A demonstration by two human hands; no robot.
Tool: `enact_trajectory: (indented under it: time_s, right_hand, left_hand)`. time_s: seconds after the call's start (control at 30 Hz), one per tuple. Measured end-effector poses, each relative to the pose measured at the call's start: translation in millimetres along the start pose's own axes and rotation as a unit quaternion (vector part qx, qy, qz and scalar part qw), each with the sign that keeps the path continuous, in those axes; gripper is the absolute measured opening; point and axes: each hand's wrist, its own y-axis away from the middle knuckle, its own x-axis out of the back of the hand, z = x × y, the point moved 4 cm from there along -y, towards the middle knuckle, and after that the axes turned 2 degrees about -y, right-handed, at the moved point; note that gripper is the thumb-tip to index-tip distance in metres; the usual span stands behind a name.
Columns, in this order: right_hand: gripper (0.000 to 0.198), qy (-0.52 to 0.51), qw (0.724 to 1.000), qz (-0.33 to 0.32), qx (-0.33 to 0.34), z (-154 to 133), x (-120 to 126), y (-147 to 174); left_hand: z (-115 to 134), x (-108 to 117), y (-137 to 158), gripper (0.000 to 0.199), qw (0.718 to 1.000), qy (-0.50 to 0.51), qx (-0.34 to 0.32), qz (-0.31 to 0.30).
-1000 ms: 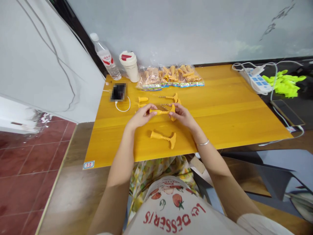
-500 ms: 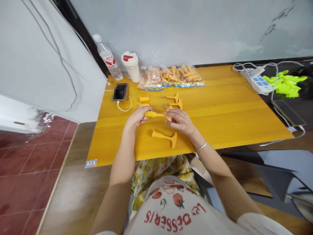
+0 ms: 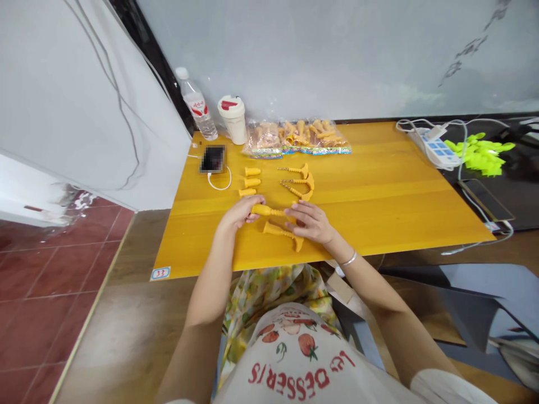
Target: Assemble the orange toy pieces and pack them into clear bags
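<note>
My left hand (image 3: 243, 212) is closed around the sleeve end of a yellow plastic corkscrew (image 3: 274, 212), held level just over the table. At its other end, my right hand (image 3: 311, 220) has its fingers wrapped over the handle, which they mostly hide. Nearer to me lies another corkscrew (image 3: 278, 230) with a sleeve on it, its T-shaped handle partly under my right fingers in this view. Beyond my hands are three loose yellow sleeves (image 3: 252, 183) on the left and three corkscrews (image 3: 310, 180) with bare metal spirals on the right.
Clear bags of yellow and pinkish parts (image 3: 301, 136) line the back of the table (image 3: 379, 191). A water bottle (image 3: 201, 115), a lidded cup (image 3: 234, 120) and a cabled phone (image 3: 213, 159) stand or lie back left. Right are a power strip (image 3: 438, 150) and bright green pieces (image 3: 482, 156).
Both hands have shifted slightly toward me with the corkscrew, closer to the one lying in front. A third loose sleeve and a third bare corkscrew now show more fully behind them.
</note>
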Motion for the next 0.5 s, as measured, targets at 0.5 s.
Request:
enact_trajectory:
  time_s: [0.5]
  right_hand:
    - [0.029, -0.088, 0.992, 0.039, -0.083, -3.7, -0.3, -7.4]
  left_hand:
    - [-4.2, -1.2, -10.6, 0.02, 0.995, 0.072, -0.005, 0.066]
